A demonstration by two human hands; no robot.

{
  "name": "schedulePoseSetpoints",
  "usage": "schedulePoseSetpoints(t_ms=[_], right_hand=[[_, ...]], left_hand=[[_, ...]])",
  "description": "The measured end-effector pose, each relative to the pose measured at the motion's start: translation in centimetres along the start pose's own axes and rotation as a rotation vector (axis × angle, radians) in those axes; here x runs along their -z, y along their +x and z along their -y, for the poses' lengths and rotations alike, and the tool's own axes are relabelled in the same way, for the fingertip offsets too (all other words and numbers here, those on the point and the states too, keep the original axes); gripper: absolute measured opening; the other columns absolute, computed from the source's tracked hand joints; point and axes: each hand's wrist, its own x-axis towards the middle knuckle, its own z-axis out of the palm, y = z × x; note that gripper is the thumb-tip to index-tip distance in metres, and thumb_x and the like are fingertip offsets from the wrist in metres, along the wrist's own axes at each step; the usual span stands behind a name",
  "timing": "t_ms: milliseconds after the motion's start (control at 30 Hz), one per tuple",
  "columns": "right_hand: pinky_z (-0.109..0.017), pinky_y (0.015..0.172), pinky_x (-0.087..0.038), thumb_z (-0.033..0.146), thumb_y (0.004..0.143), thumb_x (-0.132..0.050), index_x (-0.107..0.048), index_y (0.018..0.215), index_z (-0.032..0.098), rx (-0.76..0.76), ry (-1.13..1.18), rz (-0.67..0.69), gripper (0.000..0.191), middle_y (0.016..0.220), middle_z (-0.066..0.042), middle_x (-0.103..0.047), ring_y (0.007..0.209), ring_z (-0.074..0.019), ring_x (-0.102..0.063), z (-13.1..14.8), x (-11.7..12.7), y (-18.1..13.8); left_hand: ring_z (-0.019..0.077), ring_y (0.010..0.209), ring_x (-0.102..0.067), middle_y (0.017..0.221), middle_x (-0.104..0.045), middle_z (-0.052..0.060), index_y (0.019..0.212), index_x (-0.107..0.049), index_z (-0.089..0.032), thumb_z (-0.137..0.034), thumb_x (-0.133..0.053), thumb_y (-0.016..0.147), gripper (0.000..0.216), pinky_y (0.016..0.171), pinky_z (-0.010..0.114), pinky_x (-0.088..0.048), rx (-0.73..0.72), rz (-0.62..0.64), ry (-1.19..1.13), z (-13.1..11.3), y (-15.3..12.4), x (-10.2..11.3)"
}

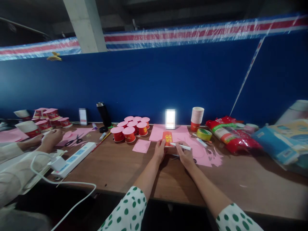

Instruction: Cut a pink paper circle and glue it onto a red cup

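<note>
Left grip (pixel 159 149) clasps the red cup (pixel 168 137); from the right grip (pixel 184 155), 1 pinched white marker (pixel 182 146) points left towards it.

- Black thermos flask (pixel 104 115) standing near the foot of a blue partition (pixel 156 77)
- White power strip (pixel 80 154) lying slantwise on the brown table (pixel 115 170), a white charger (pixel 57 163) at its near end
- White cable (pixel 74 183) looping past the table's edge
- Red plastic bag (pixel 240 142) beside a blue package (pixel 276 141)
- Concrete pillar (pixel 84 24) rising behind the partition
- Striped sheeting (pixel 180 38) along its top
</note>
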Motion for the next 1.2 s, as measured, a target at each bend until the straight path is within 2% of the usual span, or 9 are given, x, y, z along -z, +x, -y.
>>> schedulePoseSetpoints(t_ms=[200, 367, 600, 900, 1200], right_hand=[[-0.025, 0.046, -0.037, 0.050, 0.081, -0.056, -0.063, 0.081, 0.017, 0.003, -0.011, 0.009, 0.033, 0.061, -0.001, -0.061, 0.050, -0.0129, -0.049, 0.01, -0.01, -0.02], [-0.025, 0.047, -0.038, 0.050, 0.081, -0.056, -0.062, 0.079, 0.018, 0.013, -0.020, 0.007, 0.032, 0.059, 0.000, -0.059, 0.050, -0.0134, -0.049, -0.25, 0.05, 0.02], [-0.027, 0.055, -0.043, 0.048, 0.082, -0.056, -0.062, 0.082, 0.018, 0.025, -0.021, -0.012, 0.030, 0.067, -0.002, -0.064, 0.057, -0.0150, -0.055, -0.09, 0.00, 0.11], [-0.025, 0.048, -0.038, 0.046, 0.082, -0.056, -0.062, 0.077, 0.018, 0.016, -0.020, -0.012, 0.029, 0.056, 0.001, -0.057, 0.049, -0.0128, -0.048, -0.06, 0.04, 0.03], [-0.026, 0.051, -0.042, 0.047, 0.082, -0.056, -0.062, 0.079, 0.018, 0.034, -0.021, -0.035, 0.030, 0.064, -0.002, -0.063, 0.055, -0.0144, -0.054, -0.27, 0.07, 0.12]], left_hand=[[0.0128, 0.064, -0.061, 0.077, -0.066, 0.002, 0.094, -0.055, -0.016, -0.034, -0.071, 0.072, 0.032, 0.061, 0.025, -0.048, -0.007, -0.003, 0.005, 0.10, -0.08, 0.00], [0.0131, 0.066, -0.062, 0.078, -0.066, 0.002, 0.093, -0.055, -0.017, -0.034, -0.071, 0.073, 0.031, 0.063, 0.025, -0.049, -0.004, -0.005, 0.003, 0.11, -0.05, 0.04], [0.0134, 0.066, -0.063, 0.079, -0.067, 0.003, 0.096, -0.056, -0.016, -0.035, -0.071, 0.072, 0.033, 0.062, 0.025, -0.048, 0.000, -0.013, 0.017, 0.23, -0.04, 0.04], [0.0127, 0.064, -0.062, 0.075, -0.066, 0.001, 0.093, -0.055, -0.017, -0.033, -0.070, 0.073, 0.030, 0.061, 0.024, -0.048, 0.007, -0.020, 0.005, 0.03, -0.06, -0.14], [0.0129, 0.065, -0.061, 0.075, -0.065, 0.001, 0.091, -0.056, -0.017, -0.033, -0.070, 0.072, 0.029, 0.063, 0.025, -0.048, 0.016, -0.008, -0.005, -0.13, -0.30, -0.17]])
